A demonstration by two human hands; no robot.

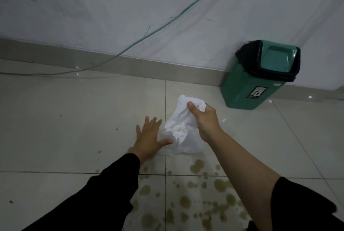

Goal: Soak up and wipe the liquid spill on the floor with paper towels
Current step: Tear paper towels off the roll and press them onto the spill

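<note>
Gripping towels [181, 128], rt hand [206, 121] (bin [247, 89] lidded).

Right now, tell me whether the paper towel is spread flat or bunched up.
Bunched up. The paper towel is crumpled into folds, its top gripped in the right hand, its lower end trailing on the floor.

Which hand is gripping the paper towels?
The right hand pinches the crumpled paper towels; the left hand lies open, fingers spread, beside them.
</note>
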